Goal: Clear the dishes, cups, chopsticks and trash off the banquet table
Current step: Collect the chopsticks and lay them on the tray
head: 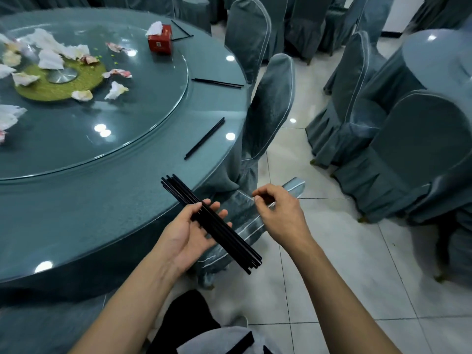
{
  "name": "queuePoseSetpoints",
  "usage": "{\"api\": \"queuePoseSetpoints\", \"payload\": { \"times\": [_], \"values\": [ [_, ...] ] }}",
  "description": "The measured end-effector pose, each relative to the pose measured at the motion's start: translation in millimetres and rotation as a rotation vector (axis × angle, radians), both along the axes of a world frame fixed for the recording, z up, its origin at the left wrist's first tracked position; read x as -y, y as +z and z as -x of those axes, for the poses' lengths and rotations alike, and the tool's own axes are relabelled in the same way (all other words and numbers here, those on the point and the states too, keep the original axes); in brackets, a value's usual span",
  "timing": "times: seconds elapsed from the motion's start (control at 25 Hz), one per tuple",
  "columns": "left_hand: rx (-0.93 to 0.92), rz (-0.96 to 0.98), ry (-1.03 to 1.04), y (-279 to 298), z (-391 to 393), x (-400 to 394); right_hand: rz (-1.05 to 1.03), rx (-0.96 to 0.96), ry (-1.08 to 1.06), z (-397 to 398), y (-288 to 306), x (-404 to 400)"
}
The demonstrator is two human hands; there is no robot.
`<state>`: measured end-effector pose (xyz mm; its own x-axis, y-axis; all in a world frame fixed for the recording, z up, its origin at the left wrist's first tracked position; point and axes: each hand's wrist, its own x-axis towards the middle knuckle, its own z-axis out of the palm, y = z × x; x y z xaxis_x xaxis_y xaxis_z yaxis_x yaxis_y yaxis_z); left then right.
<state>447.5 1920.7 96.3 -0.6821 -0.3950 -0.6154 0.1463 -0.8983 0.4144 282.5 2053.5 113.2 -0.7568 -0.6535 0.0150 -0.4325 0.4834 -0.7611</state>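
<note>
My left hand (187,235) is palm up over the near edge of the round banquet table (102,215) and holds a bundle of several black chopsticks (231,241), which lies across the fingers with the thumb against it. To its right, my right hand (282,214) hovers above a chair back with thumb and forefinger curled together and nothing between them. One black chopstick pair (204,138) lies on the table rim ahead, a second pair (217,83) farther back, and a third (181,29) behind the red tissue box (160,41). Crumpled napkins (51,53) litter the glass turntable (132,123).
Teal-covered chairs (272,103) stand pushed against the table's right side, one chair back (245,213) right under my hands. More covered chairs (408,159) and another round table (439,54) fill the right. White tiled floor (344,277) lies between.
</note>
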Motion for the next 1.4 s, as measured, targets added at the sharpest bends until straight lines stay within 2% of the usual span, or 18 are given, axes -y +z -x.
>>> {"api": "queuePoseSetpoints", "payload": {
  "times": [0.52, 1.04, 1.4],
  "values": [
    [0.006, 0.001, 0.003, 9, 111, -19, -0.013, 0.012, -0.025, 101, -10, -19],
    [0.015, -0.035, 0.095, 12, 247, 23, -0.066, -0.011, 0.074, 246, -9, 37],
    [0.037, -0.037, 0.236, 9, 296, 54, -0.073, 0.001, 0.236, 312, -18, 94]
  ]
}}
